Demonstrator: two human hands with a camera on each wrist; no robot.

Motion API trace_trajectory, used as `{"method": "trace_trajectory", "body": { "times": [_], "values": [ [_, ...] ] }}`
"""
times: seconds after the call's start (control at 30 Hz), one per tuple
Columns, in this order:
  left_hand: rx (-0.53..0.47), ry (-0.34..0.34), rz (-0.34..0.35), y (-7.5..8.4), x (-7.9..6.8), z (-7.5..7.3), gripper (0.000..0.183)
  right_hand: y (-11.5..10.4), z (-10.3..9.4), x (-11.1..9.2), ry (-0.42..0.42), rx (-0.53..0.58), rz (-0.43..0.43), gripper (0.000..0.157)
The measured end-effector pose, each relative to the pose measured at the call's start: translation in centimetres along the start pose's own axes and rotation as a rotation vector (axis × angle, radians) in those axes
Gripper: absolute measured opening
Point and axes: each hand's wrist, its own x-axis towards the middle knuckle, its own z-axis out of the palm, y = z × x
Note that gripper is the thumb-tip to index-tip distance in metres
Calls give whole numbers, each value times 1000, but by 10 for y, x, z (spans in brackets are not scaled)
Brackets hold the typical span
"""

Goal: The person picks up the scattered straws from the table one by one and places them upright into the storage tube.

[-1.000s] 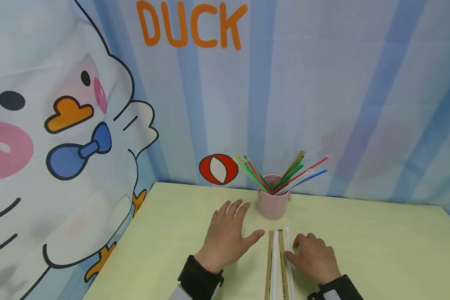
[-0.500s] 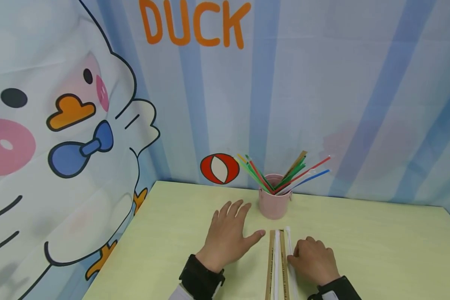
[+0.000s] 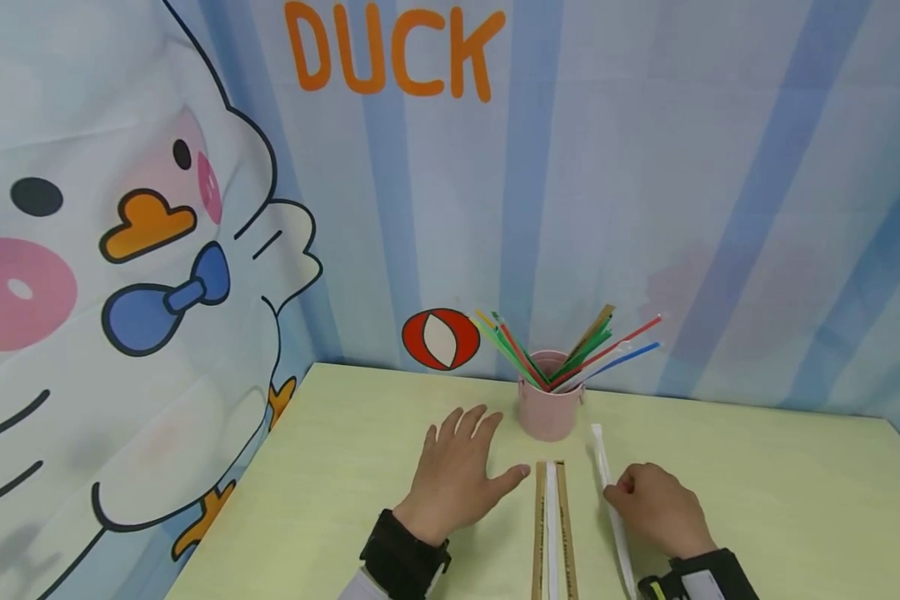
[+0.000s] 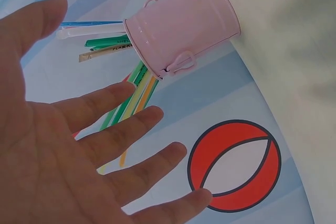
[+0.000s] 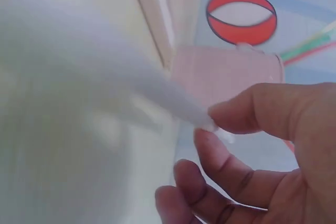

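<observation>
My right hand (image 3: 662, 510) pinches a slim white straw, apparently paper-wrapped (image 3: 602, 457), between thumb and forefinger. The straw slants over the table, and in the right wrist view it is blurred (image 5: 142, 77). To its left lie two brown wrapped straws (image 3: 539, 542) with a white one (image 3: 551, 542) between them, side by side; the bottom frame edge cuts them off. My left hand (image 3: 453, 479) is spread palm down left of this row, holding nothing. Its fingers are parted in the left wrist view, below the pink bucket (image 4: 184, 24).
Against the back of the pale yellow table (image 3: 757, 500) stands the pink bucket, full of colourful straws (image 3: 588, 350) that fan outward. Behind it hangs a blue striped cloth (image 3: 607, 167) printed with a duck and a red ball (image 3: 441, 339).
My right hand has drawn the rightmost white straw away from the row, to the right and slightly forward. Two brown straws and one white stay behind. My left hand has hardly moved.
</observation>
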Motion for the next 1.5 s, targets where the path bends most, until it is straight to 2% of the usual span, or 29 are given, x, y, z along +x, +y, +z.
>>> {"method": "trace_trajectory", "body": {
  "times": [0.27, 0.47, 0.67, 0.83, 1.23, 1.4, 1.5],
  "values": [
    [-1, -8, -4, 0, 0, 1, 71, 3, -29, -3, 84, 93, 24, 21],
    [-17, -17, -9, 0, -1, 1, 72, -1, -45, -9, 186, 173, -26, 25],
    [-27, -35, -14, 0, 0, 2, 73, -9, -57, -17, 337, 194, -72, 22],
    [-23, -39, -19, 1, 0, 1, 72, -15, -64, -20, 415, 212, -99, 22],
    [-30, -38, -20, -1, -1, -2, 72, -36, -91, -16, 574, 269, -189, 30],
    [-31, -37, -17, -2, -2, -3, 72, -50, -97, -6, 620, 288, -246, 40],
    [-38, -38, -15, -2, -2, -3, 71, -58, -98, 0, 625, 286, -271, 39]
  ]
}}
